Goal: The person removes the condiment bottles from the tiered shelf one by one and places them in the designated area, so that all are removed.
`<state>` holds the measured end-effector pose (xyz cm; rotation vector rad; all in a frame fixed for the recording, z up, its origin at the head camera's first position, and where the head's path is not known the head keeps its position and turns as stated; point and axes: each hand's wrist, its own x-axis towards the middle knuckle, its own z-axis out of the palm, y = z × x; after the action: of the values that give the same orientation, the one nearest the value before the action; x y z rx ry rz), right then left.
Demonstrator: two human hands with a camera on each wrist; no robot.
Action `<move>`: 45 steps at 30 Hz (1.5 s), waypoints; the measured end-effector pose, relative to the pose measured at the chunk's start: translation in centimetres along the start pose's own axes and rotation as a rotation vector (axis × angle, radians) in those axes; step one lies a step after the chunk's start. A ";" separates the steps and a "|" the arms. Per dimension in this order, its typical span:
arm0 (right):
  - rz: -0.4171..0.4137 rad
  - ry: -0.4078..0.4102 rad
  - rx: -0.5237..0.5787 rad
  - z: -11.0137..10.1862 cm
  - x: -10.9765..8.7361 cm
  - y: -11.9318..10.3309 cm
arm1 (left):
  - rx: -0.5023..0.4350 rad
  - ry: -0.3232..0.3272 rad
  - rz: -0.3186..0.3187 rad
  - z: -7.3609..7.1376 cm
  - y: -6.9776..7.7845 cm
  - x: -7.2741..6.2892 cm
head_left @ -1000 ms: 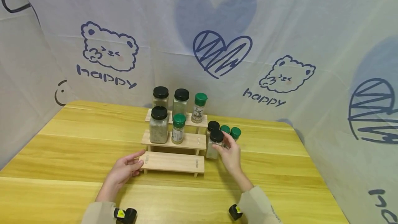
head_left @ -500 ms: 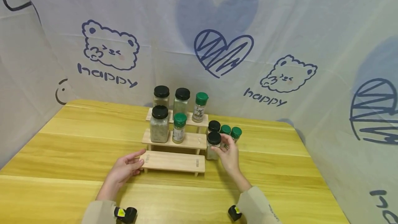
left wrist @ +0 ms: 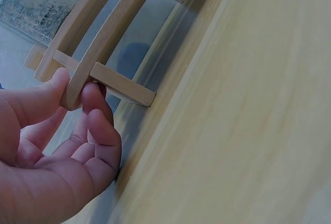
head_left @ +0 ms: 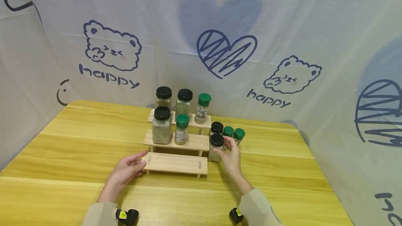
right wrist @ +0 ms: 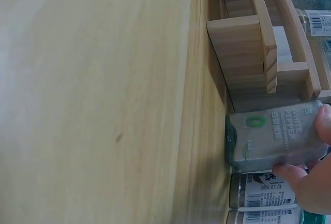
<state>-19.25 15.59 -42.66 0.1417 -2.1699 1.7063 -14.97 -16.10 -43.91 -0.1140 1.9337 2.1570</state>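
Observation:
The left hand [head_left: 124,172] pinches the left end of the lowest step of a wooden tiered rack [head_left: 174,164]; in the left wrist view its thumb lies on the board and a finger curls beneath. A clear spice jar with a black lid [head_left: 214,153], labelled white pepper in the right wrist view, is gripped between thumb and fingers of the right hand [head_left: 231,158]. This jar stands upright at the rack's right side, apparently on the table. On the middle step are a black-lidded jar [head_left: 161,132] and a green-capped bottle [head_left: 181,135].
The top step bears two black-lidded jars [head_left: 183,106] and a green-capped bottle [head_left: 202,114]. Behind the held jar are another black-lidded jar [head_left: 216,128] and two green-capped bottles [head_left: 239,134]. A printed cloth [head_left: 169,65] hangs behind the wooden table [head_left: 276,170].
The right hand has lowered the held jar slightly and moved it a little left, nearer the rack. Over the last half second it hardly moves. The left hand keeps its hold on the rack.

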 end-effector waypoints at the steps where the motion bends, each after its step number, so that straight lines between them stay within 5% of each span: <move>1: 0.003 0.000 0.003 0.0 0.0 0.0 | 0.001 0.000 0.000 0.0 0.0 0.0; 22: 0.024 0.007 -0.060 0.1 -0.3 -0.1 | -0.006 -0.003 0.000 0.0 -0.2 0.0; 31: -0.052 0.049 -0.071 0.0 -1.1 -3.3 | 0.004 0.008 -0.005 0.0 0.0 0.0; 36: -0.087 0.066 -0.108 -0.2 -0.7 -1.6 | 0.008 0.007 -0.004 0.1 0.0 0.0; 45: -0.120 0.101 -0.076 -0.4 -0.6 -1.8 | 0.007 -0.002 -0.003 0.0 0.0 0.0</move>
<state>-18.11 15.40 -41.17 0.1586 -2.1052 1.5303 -15.01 -16.08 -43.93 -0.1125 1.9389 2.1474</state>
